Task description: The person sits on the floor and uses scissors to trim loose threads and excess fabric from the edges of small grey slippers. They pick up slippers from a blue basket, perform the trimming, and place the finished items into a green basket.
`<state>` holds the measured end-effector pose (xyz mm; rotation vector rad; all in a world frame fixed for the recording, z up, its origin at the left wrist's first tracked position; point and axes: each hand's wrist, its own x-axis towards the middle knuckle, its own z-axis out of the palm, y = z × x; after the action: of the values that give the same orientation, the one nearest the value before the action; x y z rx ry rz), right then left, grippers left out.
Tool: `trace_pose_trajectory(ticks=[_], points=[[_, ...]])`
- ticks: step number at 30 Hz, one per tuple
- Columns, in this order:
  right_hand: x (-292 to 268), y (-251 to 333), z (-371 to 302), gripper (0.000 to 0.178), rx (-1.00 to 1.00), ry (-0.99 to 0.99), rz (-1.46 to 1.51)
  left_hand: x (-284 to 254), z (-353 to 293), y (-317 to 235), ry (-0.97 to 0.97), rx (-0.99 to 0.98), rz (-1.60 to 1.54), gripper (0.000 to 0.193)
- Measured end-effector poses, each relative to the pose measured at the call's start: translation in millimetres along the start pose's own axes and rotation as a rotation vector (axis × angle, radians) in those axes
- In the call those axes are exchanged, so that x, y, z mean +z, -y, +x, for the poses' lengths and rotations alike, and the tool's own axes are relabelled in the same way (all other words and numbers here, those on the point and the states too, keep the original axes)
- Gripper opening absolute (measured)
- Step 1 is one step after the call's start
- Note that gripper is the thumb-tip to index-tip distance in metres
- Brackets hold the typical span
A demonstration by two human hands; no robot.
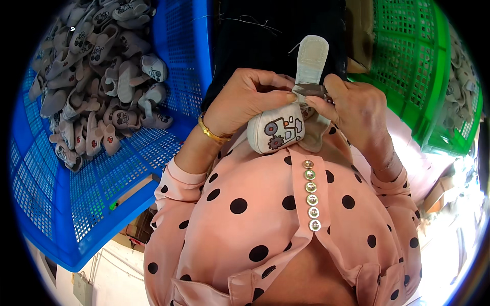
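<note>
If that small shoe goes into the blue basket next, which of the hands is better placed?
Probably the left hand: it grips the shoe and is nearer the blue basket. The right hand grips the shoe too, but sits toward the green basket.

We see a cream shoe (263, 136) bearing a black-outlined tractor motif (288, 135) with orange touches, a pink shirt (270, 217) with black polka dots, a gold bracelet (211, 133), a blue basket (205, 56) and a green basket (408, 61).

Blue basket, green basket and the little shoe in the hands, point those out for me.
Blue basket (179, 76), head view, on its mesh side wall.
Green basket (406, 61), head view, on its mesh wall.
Little shoe (278, 130), head view, on its embroidered toe.
</note>
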<state>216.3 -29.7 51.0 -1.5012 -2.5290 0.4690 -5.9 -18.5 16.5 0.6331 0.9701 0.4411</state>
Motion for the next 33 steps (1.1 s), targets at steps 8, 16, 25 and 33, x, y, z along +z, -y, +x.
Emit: trace_pose_trajectory(ticks=[8,16,25,33], points=[[-6.4,6.4,4.1,0.04,-0.052,-0.017,-0.074,1.7,-2.8,-0.9,-0.02,-0.008,0.025,0.026],[-23.6,8.7,10.4,0.039,-0.05,0.11,0.03,4.2,-7.3,-3.8,-0.021,0.003,0.043,0.023],[-6.4,-20.7,5.6,0.033,0.361,0.114,0.952,6.3,-8.9,-10.5,-0.032,0.109,0.168,0.022],[20.4,-7.5,13.9,0.028,0.533,0.073,1.206,4.1,-6.3,-26.3,-0.053,0.294,0.549,0.02]])
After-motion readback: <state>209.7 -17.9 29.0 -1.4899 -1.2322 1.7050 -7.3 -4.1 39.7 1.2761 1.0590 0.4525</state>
